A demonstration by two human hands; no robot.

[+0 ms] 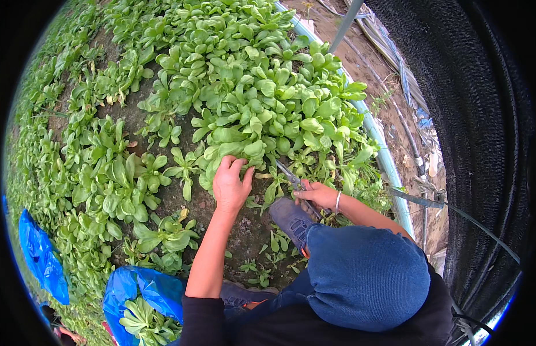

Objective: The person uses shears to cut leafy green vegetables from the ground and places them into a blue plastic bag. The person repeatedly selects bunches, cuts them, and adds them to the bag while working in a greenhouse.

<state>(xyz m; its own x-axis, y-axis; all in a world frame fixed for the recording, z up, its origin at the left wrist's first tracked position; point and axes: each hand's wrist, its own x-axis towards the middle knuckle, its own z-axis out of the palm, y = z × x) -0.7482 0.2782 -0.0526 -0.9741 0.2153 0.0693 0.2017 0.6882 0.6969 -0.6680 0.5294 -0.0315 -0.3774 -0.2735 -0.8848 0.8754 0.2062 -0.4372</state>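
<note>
Leafy green rosette plants (250, 104) grow densely in front of me. My left hand (232, 181) is at the near edge of the clump, its fingertips bent against the lower leaves; whether they grip a leaf or stem is hidden. To its right, my right hand (317, 195) is closed around the handles of metal scissors (289, 175). The blades point up and left into the plants, and their tips are partly hidden by leaves. A blue plastic bag (121, 289) with picked greens (149, 322) in it stands at the lower left, beside my left forearm.
My shoe (291, 220) rests on the soil just below the scissors. A pale pipe (391, 168) borders the bed on the right, with black netting (475, 129) beyond. Another blue bag (41, 257) lies far left. Part of another person (67, 335) shows at the lower left edge.
</note>
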